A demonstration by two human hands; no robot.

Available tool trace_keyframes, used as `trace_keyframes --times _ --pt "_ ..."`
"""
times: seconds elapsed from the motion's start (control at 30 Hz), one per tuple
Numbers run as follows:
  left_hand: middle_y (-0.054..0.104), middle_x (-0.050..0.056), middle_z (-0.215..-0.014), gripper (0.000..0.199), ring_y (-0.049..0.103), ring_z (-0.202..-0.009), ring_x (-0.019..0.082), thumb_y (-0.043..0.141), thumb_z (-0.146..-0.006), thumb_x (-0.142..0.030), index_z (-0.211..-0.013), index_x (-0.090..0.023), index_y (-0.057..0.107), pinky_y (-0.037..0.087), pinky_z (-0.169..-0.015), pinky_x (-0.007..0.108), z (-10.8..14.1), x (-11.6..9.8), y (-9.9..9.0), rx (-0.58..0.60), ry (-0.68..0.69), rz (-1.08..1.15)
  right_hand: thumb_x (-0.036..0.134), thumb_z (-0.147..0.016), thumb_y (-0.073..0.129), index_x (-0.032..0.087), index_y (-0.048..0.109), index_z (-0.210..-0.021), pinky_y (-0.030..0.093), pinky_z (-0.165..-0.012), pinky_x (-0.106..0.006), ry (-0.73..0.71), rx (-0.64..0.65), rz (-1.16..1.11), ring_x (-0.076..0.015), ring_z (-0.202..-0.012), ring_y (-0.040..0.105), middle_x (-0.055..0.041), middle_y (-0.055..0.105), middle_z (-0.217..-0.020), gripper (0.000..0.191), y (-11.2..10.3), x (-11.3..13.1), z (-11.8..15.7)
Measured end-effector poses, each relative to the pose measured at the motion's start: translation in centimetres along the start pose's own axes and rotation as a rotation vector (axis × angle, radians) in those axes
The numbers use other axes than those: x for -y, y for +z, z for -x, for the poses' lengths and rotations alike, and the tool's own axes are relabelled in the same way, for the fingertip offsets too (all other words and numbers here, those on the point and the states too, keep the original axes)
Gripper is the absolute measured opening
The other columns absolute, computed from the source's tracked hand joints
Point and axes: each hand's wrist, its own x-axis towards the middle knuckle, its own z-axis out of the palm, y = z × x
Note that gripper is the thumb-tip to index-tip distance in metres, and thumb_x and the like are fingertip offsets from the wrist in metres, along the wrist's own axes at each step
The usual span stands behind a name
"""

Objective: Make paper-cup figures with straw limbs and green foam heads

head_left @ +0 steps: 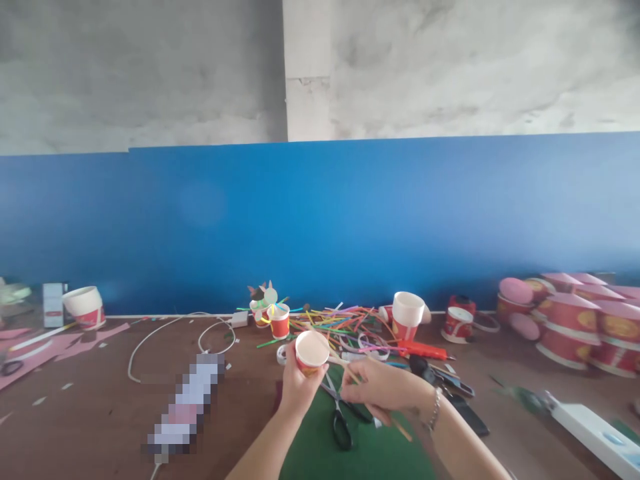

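My left hand (299, 383) is wrapped round a small red and white paper cup (313, 350), whose pale round face points up toward the camera. Just right of it, my right hand (367, 381) is closed on a thin wooden stick (403, 427), which slants down past the palm. The stick's upper part runs toward the cup's right side; whether it touches the cup is unclear. Below and between the hands, scissors (342, 427) with black handles lie on a green mat (320, 457).
Colourful pipe cleaners (345, 327) lie behind the hands, near a white-topped cup (407, 313) and a red-orange glue gun (425, 351). Pink-topped red drums (570, 320) are stacked at right. A blurred-out phone (187, 403) with a cable lies at left.
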Motion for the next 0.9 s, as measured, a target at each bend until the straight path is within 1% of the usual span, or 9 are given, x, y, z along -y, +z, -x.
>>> trace_keyframes --times 0.07,0.1,0.23,0.33,0.43,0.5,0.6,0.7,0.9 --pt "0.060 0.008 -0.101 0.050 0.062 -0.092 0.021 0.068 -0.066 -0.024 -0.109 -0.019 0.042 0.050 -0.083 0.036 0.0 0.1 0.0 -0.031 0.004 -0.030 0.036 -0.083 0.050 0.019 0.057 -0.073 0.027 -0.032 -0.017 0.029 0.066 0.010 -0.0061 -0.025 0.033 0.0077 0.047 -0.031 0.021 0.1 -0.2 0.1" --pt "0.061 0.008 -0.100 0.049 0.063 -0.091 0.021 0.068 -0.066 -0.024 -0.108 -0.019 0.043 0.050 -0.082 0.036 0.0 0.2 0.0 -0.044 0.002 -0.048 0.037 -0.084 0.048 0.019 0.058 -0.072 0.025 -0.031 -0.017 0.034 0.075 0.009 -0.0057 -0.024 0.030 0.0071 0.047 -0.031 0.024 0.2 -0.4 0.1" --pt "0.061 0.008 -0.098 0.051 0.063 -0.090 0.022 0.070 -0.063 -0.026 -0.106 -0.018 0.044 0.051 -0.080 0.036 0.0 0.3 -0.1 -0.066 -0.013 -0.102 0.039 -0.088 0.039 0.018 0.060 -0.073 0.020 -0.027 -0.017 0.031 0.019 -0.043 -0.0047 -0.022 0.024 0.0066 0.045 -0.030 0.033 0.7 -1.1 -0.6" --pt "0.062 0.008 -0.099 0.050 0.063 -0.091 0.022 0.069 -0.064 -0.025 -0.107 -0.018 0.045 0.050 -0.081 0.036 0.0 0.1 -0.2 -0.029 0.001 -0.105 0.043 -0.090 0.032 0.018 0.062 -0.071 0.019 -0.026 -0.017 0.055 0.020 -0.062 -0.0049 -0.021 0.023 0.0060 0.043 -0.029 0.043 0.8 -1.4 -1.2" --pt "0.062 0.008 -0.100 0.049 0.062 -0.092 0.022 0.067 -0.067 -0.023 -0.111 -0.018 0.046 0.050 -0.082 0.035 -0.1 -0.1 -0.4 0.027 -0.001 -0.085 0.044 -0.090 0.030 0.017 0.062 -0.071 0.019 -0.027 -0.016 0.066 0.012 -0.065 -0.0046 -0.021 0.022 0.0064 0.042 -0.029 0.046 1.0 -1.4 -1.2" --pt "0.062 0.008 -0.101 0.050 0.062 -0.093 0.022 0.067 -0.068 -0.023 -0.112 -0.018 0.045 0.050 -0.083 0.035 -0.1 -0.2 -0.4 0.038 -0.004 -0.081 0.043 -0.090 0.029 0.017 0.062 -0.070 0.019 -0.027 -0.016 0.070 0.012 -0.059 -0.0047 -0.021 0.022 0.0066 0.041 -0.029 0.046 1.1 -1.1 -1.0" --pt "0.061 0.009 -0.101 0.049 0.062 -0.094 0.022 0.068 -0.067 -0.023 -0.111 -0.018 0.047 0.049 -0.083 0.036 -0.1 -0.3 -0.5 0.020 0.007 -0.103 0.041 -0.090 0.031 0.017 0.061 -0.069 0.020 -0.028 -0.017 0.094 0.009 -0.050 -0.0053 -0.022 0.023 0.0065 0.041 -0.028 0.044 1.2 -0.6 -0.8" --pt "0.062 0.008 -0.099 0.048 0.062 -0.091 0.022 0.068 -0.065 -0.023 -0.109 -0.018 0.049 0.050 -0.081 0.036 -0.1 -0.5 -0.5 0.005 0.012 -0.103 0.040 -0.090 0.031 0.016 0.061 -0.068 0.021 -0.031 -0.017 0.085 -0.017 -0.067 -0.0056 -0.023 0.024 0.0072 0.039 -0.027 0.043 1.3 0.1 -0.7" --pt "0.064 0.005 -0.093 0.046 0.063 -0.086 0.021 0.070 -0.063 -0.023 -0.106 -0.018 0.051 0.050 -0.078 0.035 0.0 -0.8 -0.4 -0.009 -0.009 -0.035 0.037 -0.091 0.031 0.014 0.058 -0.064 0.031 -0.041 -0.018 0.057 -0.022 -0.085 -0.0055 -0.026 0.029 0.0076 0.037 -0.026 0.045 1.3 0.7 -0.6"
